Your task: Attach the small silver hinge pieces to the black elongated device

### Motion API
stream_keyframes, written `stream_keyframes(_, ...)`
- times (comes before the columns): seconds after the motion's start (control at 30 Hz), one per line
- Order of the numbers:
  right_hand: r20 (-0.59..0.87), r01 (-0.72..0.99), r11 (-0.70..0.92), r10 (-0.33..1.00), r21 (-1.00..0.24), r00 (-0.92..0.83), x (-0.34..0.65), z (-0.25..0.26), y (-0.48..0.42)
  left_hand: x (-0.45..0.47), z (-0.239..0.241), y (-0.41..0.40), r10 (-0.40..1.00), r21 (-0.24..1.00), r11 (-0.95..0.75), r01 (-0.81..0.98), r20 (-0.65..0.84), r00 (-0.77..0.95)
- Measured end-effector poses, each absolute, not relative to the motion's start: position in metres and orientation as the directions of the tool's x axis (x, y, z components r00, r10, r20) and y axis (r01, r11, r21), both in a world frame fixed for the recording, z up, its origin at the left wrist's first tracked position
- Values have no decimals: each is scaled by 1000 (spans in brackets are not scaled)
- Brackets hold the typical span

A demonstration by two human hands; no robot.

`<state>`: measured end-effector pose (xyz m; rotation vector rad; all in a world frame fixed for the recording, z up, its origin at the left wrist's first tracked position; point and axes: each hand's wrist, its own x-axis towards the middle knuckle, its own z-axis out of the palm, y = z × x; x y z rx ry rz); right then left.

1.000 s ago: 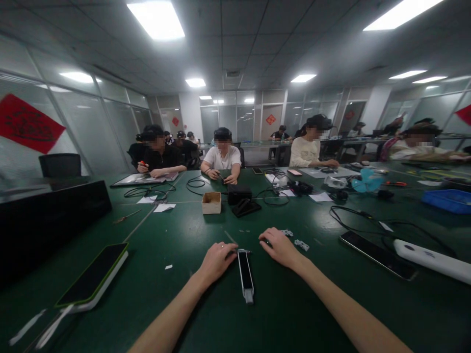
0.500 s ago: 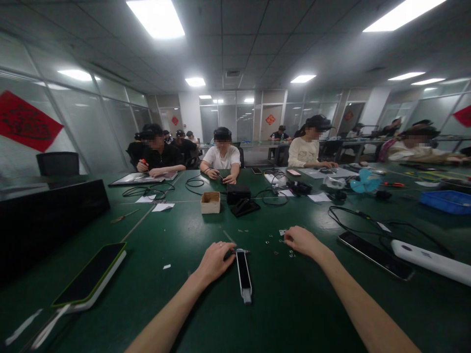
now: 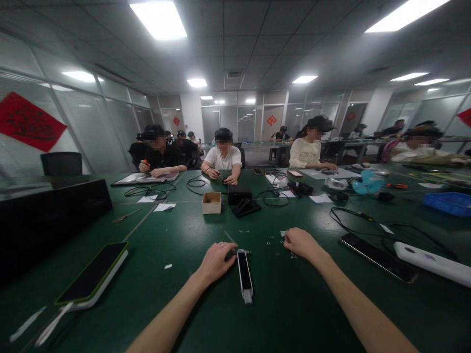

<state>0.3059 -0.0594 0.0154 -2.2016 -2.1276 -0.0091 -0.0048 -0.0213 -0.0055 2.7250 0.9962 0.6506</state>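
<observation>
own hands (image 3: 217,261): 2; white-framed device (image 3: 244,274): 1; small bits (image 3: 268,243): several, count unclear; cardboard box (image 3: 211,203): 1; blue tray (image 3: 447,205): 1

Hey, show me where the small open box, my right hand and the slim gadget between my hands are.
Small open box (image 3: 211,208): head view, front wall.
Right hand (image 3: 302,241): head view, back of the hand.
Slim gadget (image 3: 245,272): head view, black face.

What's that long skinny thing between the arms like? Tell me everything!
The long skinny thing has a smooth-looking black top, a pale rim that looks like plastic, and a light grey block at its near end. It lies on the green table, its far end slanting slightly left. Something thin shows at its far end, beside the left hand; I can't tell whether either touches it.
</observation>
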Motion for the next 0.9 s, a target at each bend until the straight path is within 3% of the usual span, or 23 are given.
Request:
stream_keyframes(0.47,134,996,1,991,-84,11,295,18,-62,-5,4,-28,657,322,-754,572,359,663)
stream_keyframes(0.63,331,951,279,917,-135,-222,260,16,-66,-6,0,-27,637,289,-765,575,469,612)
stream_keyframes(0.73,413,868,467,833,-170,-367,227,14,-74,-4,-3,-28,550,236,-826,512,535,642)
stream_keyframes(0.9,486,722,590,780,-362,-394,189,5,-88,2,-5,-35,411,144,-900,412,597,689)
